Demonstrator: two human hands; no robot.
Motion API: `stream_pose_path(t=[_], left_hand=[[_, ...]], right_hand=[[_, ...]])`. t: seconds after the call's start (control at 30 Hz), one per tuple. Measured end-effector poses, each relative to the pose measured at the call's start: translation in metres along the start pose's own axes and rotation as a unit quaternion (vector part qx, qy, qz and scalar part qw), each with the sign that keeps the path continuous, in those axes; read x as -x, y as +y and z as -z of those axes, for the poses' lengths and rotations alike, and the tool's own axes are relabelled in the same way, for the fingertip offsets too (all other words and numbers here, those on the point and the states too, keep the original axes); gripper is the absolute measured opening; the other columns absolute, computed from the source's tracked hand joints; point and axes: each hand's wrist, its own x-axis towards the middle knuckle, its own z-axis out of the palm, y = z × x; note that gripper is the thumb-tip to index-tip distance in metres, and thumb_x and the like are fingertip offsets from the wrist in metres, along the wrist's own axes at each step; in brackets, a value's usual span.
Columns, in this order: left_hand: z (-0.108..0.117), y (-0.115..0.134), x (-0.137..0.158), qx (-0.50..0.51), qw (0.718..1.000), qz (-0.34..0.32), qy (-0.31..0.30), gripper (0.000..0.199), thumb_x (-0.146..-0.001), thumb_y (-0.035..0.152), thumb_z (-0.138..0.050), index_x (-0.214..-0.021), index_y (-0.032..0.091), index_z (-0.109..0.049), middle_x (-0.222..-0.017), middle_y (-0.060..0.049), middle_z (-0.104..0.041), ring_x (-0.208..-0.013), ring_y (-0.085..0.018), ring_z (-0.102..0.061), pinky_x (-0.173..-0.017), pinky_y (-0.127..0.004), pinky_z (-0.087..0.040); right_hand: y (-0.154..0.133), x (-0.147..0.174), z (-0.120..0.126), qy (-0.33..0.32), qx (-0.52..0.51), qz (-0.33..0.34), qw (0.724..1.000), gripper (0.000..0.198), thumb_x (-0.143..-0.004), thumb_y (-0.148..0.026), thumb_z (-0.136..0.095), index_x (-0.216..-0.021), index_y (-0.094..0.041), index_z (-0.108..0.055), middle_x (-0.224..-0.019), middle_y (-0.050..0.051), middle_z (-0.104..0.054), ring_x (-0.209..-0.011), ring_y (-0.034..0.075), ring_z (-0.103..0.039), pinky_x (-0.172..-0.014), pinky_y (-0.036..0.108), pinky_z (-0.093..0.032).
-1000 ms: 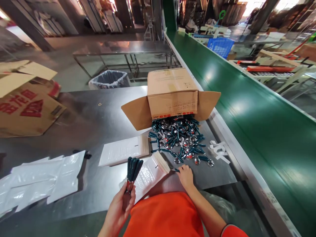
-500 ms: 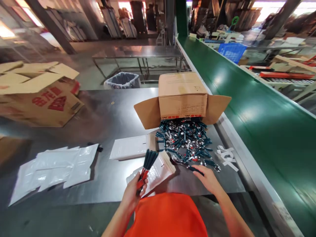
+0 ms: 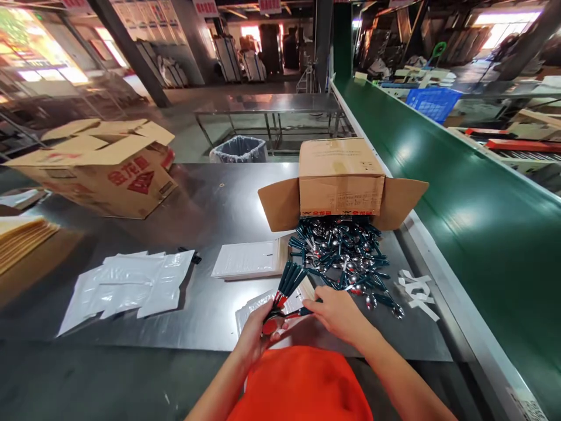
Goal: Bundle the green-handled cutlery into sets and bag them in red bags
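Steel worktable (image 3: 210, 204) fills the view, green conveyor belt (image 3: 460, 193) running along its right edge. Big opened carton (image 3: 105, 166) far left, smaller cardboard box (image 3: 342, 178) tipped on its side at the back right, flaps out, spilling a heap of teal-handled spoons (image 3: 346, 257) onto the table. Flat stack of white pouches (image 3: 249, 260) just left of the heap, loose white bags (image 3: 127, 283) further left, yellowish stack of sheets (image 3: 21, 237) at far left edge, white paper strips (image 3: 416, 289) right of the heap, lined trash bin (image 3: 239, 149) beyond the table. Step in hand, by my read: gathering a count of spoons into a bunch, one more being added. Left hand (image 3: 258, 330) is clenched round the bowl ends of the spoon bunch (image 3: 287, 286), handles fanning up and away, held just above a bubble pouch (image 3: 267, 304) lying at the near table edge. Right hand (image 3: 339, 313) sits just beside it, fingers partly curled, pinching a single spoon (image 3: 300, 313) lying sideways with its end touching the bunch; grip itself partly hidden by the fingers. Next move likely calls for slipping that spoon in line with the others so handles point the same way, left grip loosening only slightly so the bunch doesn't splay, then either another pick from the heap or sliding the bunch into the pouch below.
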Motion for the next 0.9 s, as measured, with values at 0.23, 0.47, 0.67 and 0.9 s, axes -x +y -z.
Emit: stream_pose_path(t=[0.23, 0.47, 0.67, 0.9], left_hand=[[-0.006, -0.002, 0.01, 0.069, 0.996, -0.03, 0.038, 0.041, -0.097, 0.046, -0.049, -0.081, 0.011, -0.064, -0.058, -0.004, -0.062, -0.042, -0.009, -0.053, -0.037, -0.015, -0.033], [-0.001, -0.006, 0.006, 0.073, 0.985, -0.153, 0.003, 0.074, -0.043, 0.073, -0.084, -0.076, 0.01, -0.066, -0.059, -0.003, -0.063, -0.049, -0.015, -0.058, -0.035, -0.02, -0.038], [0.007, -0.008, 0.005, 0.029, 0.985, -0.167, -0.004, 0.071, -0.051, 0.076, -0.079, -0.075, 0.01, -0.067, -0.059, -0.004, -0.063, -0.045, -0.012, -0.053, -0.035, -0.021, -0.038], [0.014, -0.008, 0.006, -0.003, 0.983, -0.181, -0.014, 0.069, -0.056, 0.077, -0.076, -0.074, 0.011, -0.068, -0.061, -0.005, -0.065, -0.048, -0.012, -0.053, -0.038, -0.021, -0.039]], right_hand=[[-0.021, -0.016, 0.002, 0.213, -0.248, -0.07, 0.942, 0.021, -0.101, -0.031, -0.048, -0.105, -0.02, -0.065, -0.087, 0.005, -0.065, -0.078, 0.017, -0.063, -0.069, 0.028, -0.051], [-0.041, -0.022, -0.001, 0.313, -0.378, -0.162, 0.856, 0.013, -0.095, -0.018, -0.043, -0.106, -0.023, -0.049, -0.089, 0.003, -0.059, -0.078, 0.016, -0.06, -0.07, 0.028, -0.053], [-0.037, -0.021, 0.009, 0.278, -0.384, -0.091, 0.876, 0.049, -0.09, -0.008, -0.044, -0.134, -0.028, -0.041, -0.121, 0.008, -0.052, -0.08, 0.014, -0.06, -0.081, 0.032, -0.055], [-0.035, -0.024, 0.016, 0.214, -0.38, -0.074, 0.897, 0.017, -0.097, -0.031, -0.05, -0.112, -0.024, -0.055, -0.102, 0.005, -0.058, -0.074, 0.015, -0.057, -0.068, 0.028, -0.051]])
